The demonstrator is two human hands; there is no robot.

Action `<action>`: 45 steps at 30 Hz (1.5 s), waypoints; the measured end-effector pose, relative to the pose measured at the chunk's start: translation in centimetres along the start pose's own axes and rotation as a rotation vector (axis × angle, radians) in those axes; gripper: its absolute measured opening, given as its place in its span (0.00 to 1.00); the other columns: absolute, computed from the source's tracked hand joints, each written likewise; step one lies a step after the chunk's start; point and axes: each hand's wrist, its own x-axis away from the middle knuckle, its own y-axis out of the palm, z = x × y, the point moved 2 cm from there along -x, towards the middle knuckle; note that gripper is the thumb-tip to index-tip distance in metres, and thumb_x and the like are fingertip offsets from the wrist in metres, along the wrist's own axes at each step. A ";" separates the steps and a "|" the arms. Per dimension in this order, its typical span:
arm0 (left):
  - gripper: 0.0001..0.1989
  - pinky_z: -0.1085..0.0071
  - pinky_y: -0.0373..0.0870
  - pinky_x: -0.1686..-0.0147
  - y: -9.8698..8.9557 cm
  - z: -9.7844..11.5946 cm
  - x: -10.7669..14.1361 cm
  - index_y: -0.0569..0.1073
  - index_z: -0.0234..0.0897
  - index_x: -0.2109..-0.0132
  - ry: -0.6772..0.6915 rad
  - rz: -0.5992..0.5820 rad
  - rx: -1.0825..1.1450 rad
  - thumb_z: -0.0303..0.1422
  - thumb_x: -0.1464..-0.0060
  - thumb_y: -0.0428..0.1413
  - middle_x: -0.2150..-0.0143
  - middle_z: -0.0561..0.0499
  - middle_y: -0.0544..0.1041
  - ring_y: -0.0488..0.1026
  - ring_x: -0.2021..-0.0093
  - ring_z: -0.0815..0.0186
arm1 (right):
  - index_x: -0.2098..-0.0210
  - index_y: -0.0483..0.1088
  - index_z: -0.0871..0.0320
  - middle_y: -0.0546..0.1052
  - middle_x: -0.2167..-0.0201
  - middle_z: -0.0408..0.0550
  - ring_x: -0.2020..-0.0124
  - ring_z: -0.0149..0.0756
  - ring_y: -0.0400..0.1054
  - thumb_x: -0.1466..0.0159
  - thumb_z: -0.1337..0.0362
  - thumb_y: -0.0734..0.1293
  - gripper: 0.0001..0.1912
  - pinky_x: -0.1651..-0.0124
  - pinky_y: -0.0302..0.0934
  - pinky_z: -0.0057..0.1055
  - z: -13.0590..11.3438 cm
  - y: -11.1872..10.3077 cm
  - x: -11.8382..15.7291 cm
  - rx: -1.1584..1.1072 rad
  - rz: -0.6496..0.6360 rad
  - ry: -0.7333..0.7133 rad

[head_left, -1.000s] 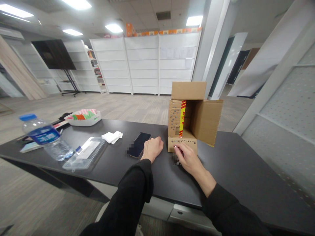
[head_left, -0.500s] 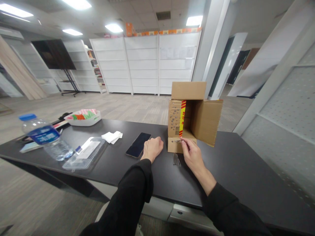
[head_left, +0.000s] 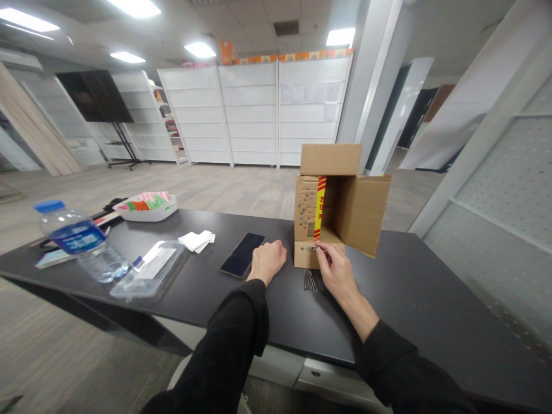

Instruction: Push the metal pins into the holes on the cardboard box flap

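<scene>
My right hand (head_left: 338, 273) is closed in a pinch at the lower front flap of an open cardboard box (head_left: 305, 259). What sits between its thumb and forefinger is too small to make out. Small metallic spots dot this flap beside the fingertips, and more cover the box's left flap, next to a yellow and red strip (head_left: 319, 207). Below the box lies a bunch of thin metal pins, perhaps nails or screws (head_left: 309, 280). My left hand (head_left: 268, 261) rests on the table as a loose fist, its knuckles near the black phone (head_left: 242, 255).
Left of the phone are a folded white tissue (head_left: 196, 240) and a clear plastic case (head_left: 150, 269). A water bottle (head_left: 81, 241) with a blue cap stands by the case. Behind them sits a white tray (head_left: 150, 214) with coloured packets. The dark table (head_left: 414, 305) extends right.
The fingertips of my right hand have shifted very slightly to the left along the flap. My left hand and the box stay where they were.
</scene>
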 end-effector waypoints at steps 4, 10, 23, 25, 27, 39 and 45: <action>0.18 0.63 0.70 0.60 0.0 -0.1 -0.1 0.76 0.40 0.57 0.008 0.005 0.002 0.37 0.37 0.41 0.60 0.41 0.81 0.79 0.58 0.53 | 0.54 0.72 0.57 0.76 0.60 0.54 0.57 0.43 0.70 0.31 0.61 0.59 0.13 0.53 0.65 0.41 0.0 0.1 -0.3 0.018 0.012 -0.003; 0.18 0.62 0.70 0.59 0.0 -0.1 0.0 0.76 0.39 0.57 0.015 -0.004 0.004 0.37 0.37 0.41 0.60 0.41 0.80 0.79 0.57 0.53 | 0.56 0.73 0.56 0.75 0.59 0.53 0.57 0.42 0.70 0.31 0.61 0.59 0.13 0.52 0.66 0.41 0.1 0.3 -0.8 0.039 0.053 -0.056; 0.19 0.64 0.70 0.58 0.0 -0.1 0.0 0.76 0.39 0.56 0.008 -0.009 0.000 0.37 0.36 0.41 0.59 0.41 0.80 0.79 0.57 0.55 | 0.59 0.71 0.57 0.77 0.62 0.52 0.59 0.43 0.71 0.32 0.64 0.60 0.09 0.56 0.65 0.39 0.9 0.9 -1.1 0.101 -0.012 -0.076; 0.19 0.63 0.70 0.58 0.0 -0.1 0.0 0.76 0.39 0.56 0.007 -0.008 0.000 0.37 0.36 0.41 0.60 0.41 0.80 0.79 0.57 0.54 | 0.59 0.71 0.57 0.77 0.62 0.52 0.59 0.43 0.71 0.32 0.64 0.60 0.09 0.55 0.64 0.39 1.0 0.9 -1.1 0.128 -0.020 -0.081; 0.19 0.63 0.70 0.59 0.0 -0.1 0.0 0.76 0.39 0.56 0.007 -0.001 -0.002 0.37 0.37 0.41 0.60 0.41 0.80 0.79 0.57 0.54 | 0.59 0.72 0.56 0.77 0.62 0.52 0.59 0.43 0.71 0.32 0.64 0.60 0.09 0.54 0.63 0.40 1.1 1.0 -1.1 0.159 -0.032 -0.086; 0.19 0.63 0.69 0.57 0.3 -0.2 -0.1 0.76 0.39 0.55 -0.005 -0.011 0.005 0.37 0.37 0.41 0.58 0.40 0.80 0.78 0.56 0.54 | 0.59 0.73 0.56 0.77 0.59 0.51 0.56 0.43 0.70 0.32 0.66 0.60 0.10 0.53 0.58 0.39 1.1 1.1 -1.0 0.282 -0.065 -0.098; 0.19 0.63 0.70 0.60 0.2 -0.1 -0.1 0.76 0.39 0.56 0.004 0.009 -0.004 0.37 0.37 0.41 0.60 0.40 0.80 0.79 0.58 0.54 | 0.60 0.73 0.55 0.77 0.61 0.50 0.56 0.43 0.70 0.33 0.67 0.61 0.09 0.54 0.57 0.39 1.0 1.2 -0.9 0.318 -0.083 -0.088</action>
